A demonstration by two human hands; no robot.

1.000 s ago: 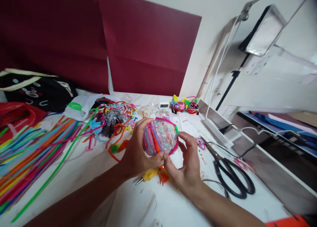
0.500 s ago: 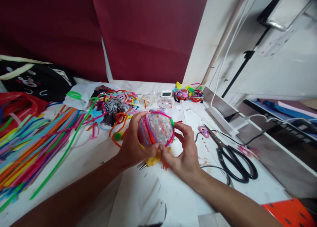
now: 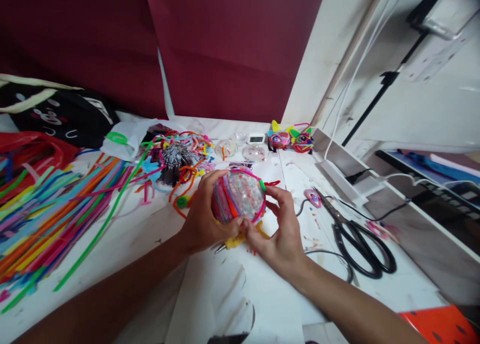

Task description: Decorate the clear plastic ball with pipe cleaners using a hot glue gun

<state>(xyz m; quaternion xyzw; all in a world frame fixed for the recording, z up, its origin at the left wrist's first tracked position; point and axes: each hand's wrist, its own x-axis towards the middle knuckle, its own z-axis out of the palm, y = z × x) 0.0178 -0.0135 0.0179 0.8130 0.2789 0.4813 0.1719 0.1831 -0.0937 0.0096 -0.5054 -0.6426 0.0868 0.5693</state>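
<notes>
Both my hands hold a clear ball (image 3: pixel 240 196) wrapped in coloured pipe cleaners, just above the white table (image 3: pixel 210 304). My left hand (image 3: pixel 202 216) cups its left side with fingers curled round it. My right hand (image 3: pixel 281 234) grips its right and lower edge, thumb and fingertips pressed on the pink rim. Under the ball lies a yellow glue gun (image 3: pixel 234 241), mostly hidden by my hands.
Long pipe cleaners (image 3: pixel 48 209) fan across the left. A tangle of cut pieces (image 3: pixel 176 159) lies behind the ball. Black scissors (image 3: pixel 360 244) and a cable lie right. Two finished figures (image 3: pixel 290 140), a small clock (image 3: pixel 256 138), a black bag (image 3: pixel 56 116) and a power strip (image 3: pixel 337 176) stand further back.
The ball and both hands stay together with only small finger shifts. The view has tilted down and to the right, so the table's things sit slightly differently in frame.
</notes>
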